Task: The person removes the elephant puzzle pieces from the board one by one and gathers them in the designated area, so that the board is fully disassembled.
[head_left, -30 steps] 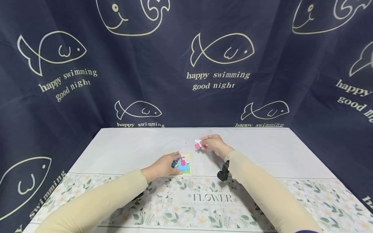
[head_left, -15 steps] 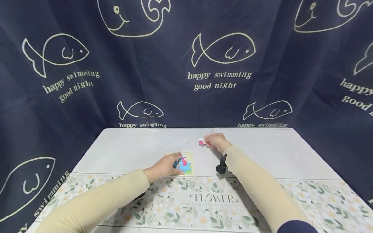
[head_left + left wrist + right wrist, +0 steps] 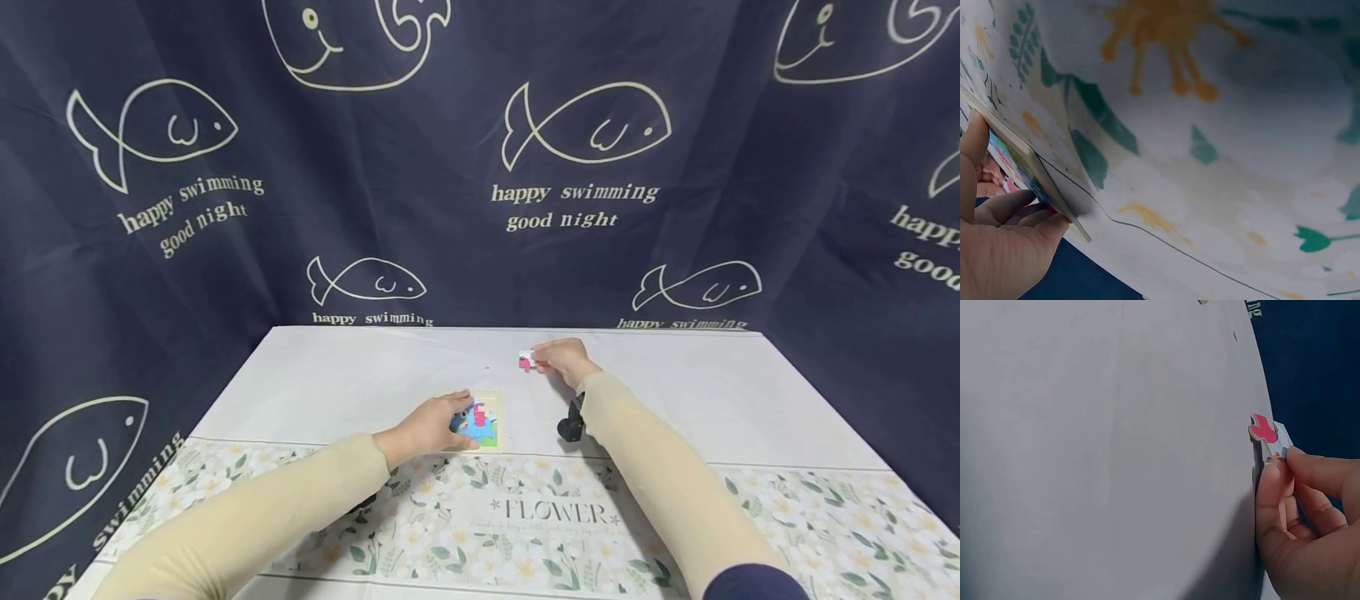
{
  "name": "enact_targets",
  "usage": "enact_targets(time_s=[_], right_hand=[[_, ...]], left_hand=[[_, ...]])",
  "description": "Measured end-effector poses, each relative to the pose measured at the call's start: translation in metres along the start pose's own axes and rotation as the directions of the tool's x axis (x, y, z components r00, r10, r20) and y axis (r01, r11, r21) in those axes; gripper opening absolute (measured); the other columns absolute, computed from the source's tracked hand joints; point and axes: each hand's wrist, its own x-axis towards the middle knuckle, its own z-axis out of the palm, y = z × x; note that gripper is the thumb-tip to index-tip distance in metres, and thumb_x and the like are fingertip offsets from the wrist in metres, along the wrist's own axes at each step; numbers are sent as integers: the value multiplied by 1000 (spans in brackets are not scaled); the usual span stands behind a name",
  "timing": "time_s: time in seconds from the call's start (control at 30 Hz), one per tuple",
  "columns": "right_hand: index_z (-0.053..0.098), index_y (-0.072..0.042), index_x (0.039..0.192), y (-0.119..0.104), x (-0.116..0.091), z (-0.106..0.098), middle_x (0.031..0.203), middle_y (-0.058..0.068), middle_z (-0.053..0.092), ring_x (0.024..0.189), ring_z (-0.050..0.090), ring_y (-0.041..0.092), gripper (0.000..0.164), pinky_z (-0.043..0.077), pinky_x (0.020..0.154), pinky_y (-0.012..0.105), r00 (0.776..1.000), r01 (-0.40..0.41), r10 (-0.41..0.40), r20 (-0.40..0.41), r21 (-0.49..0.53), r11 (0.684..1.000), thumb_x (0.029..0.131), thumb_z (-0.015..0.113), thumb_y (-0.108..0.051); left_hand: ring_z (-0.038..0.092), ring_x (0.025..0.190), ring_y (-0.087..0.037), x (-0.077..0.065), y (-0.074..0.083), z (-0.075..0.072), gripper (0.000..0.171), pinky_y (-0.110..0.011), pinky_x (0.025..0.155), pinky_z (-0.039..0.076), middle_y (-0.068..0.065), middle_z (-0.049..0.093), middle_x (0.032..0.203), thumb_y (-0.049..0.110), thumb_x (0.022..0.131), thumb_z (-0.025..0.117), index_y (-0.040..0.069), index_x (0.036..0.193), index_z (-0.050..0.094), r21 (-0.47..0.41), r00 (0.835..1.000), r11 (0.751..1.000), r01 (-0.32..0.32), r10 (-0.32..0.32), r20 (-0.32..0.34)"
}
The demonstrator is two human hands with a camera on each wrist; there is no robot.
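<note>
A jigsaw is judged to be well advanced but unfinished. Blue, pink and green pieces are seated in the puzzle tray (image 3: 500, 423); a pale area at its one o'clock is probably still unfilled. The nine o'clock side is covered by the left hand (image 3: 427, 427), by which the tray is clamped between thumb and fingers. One puzzle piece (image 3: 1264, 429), pink and white, remains to be seated; it is pinched by the right hand (image 3: 566, 359) toward one o'clock from the tray.
</note>
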Motion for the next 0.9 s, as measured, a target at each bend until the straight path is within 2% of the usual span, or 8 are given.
enact_targets(time_s=[0.23, 0.4, 0.47, 0.6, 0.7, 0.9], right_hand=[[64, 17, 111, 0, 1, 3, 63, 0, 65, 50, 59, 2, 30, 56, 55, 14, 999, 51, -51, 3, 12, 999, 82, 64, 12], [64, 15, 111, -1, 5, 4, 65, 3, 65, 48, 58, 2, 31, 54, 51, 13, 999, 15, -15, -29, -6, 1000, 81, 65, 12], [66, 13, 111, -1, 7, 6, 71, 9, 69, 47, 57, 2, 30, 53, 51, 12, 999, -7, 5, -52, -42, 999, 80, 67, 10], [67, 10, 110, -3, 9, 7, 71, 7, 69, 47, 57, 1, 29, 52, 49, 11, 998, -19, 13, -69, -87, 996, 81, 68, 7], [67, 10, 110, -4, 7, 6, 68, 3, 66, 49, 58, 1, 28, 52, 51, 11, 998, -8, 4, -60, -70, 998, 83, 67, 7], [65, 11, 115, -3, 5, 7, 78, 7, 69, 55, 60, 2, 30, 55, 57, 11, 999, -9, 8, -49, -21, 1000, 85, 66, 8]], left_hand=[[33, 144, -31, 0, 0, 1, 80, -43, 119, 30, -13, 35, 155, 35, 82, 77, 0, 145, 42, -9, 1000, 1000, 4, -4, -6], [33, 144, -31, -1, -1, 2, 80, -43, 119, 30, -12, 34, 156, 36, 82, 76, 0, 145, 41, -2, 1000, 1000, 5, -5, -3], [33, 144, -31, -1, -2, 2, 81, -43, 119, 30, -12, 34, 156, 37, 82, 76, 0, 145, 41, -2, 1000, 1000, 2, -2, -2], [32, 144, -30, -1, -3, 2, 81, -43, 119, 30, -11, 33, 156, 37, 83, 76, 1, 146, 41, 0, 1000, 1000, -3, 3, -1], [32, 144, -30, -1, -2, 1, 80, -42, 119, 29, -10, 33, 157, 37, 83, 76, 1, 146, 40, 0, 1000, 1000, 0, 0, 1], [33, 144, -30, -1, -2, 2, 80, -43, 119, 30, -11, 34, 156, 36, 83, 76, 0, 145, 41, 4, 1000, 1000, -1, 1, 0]])
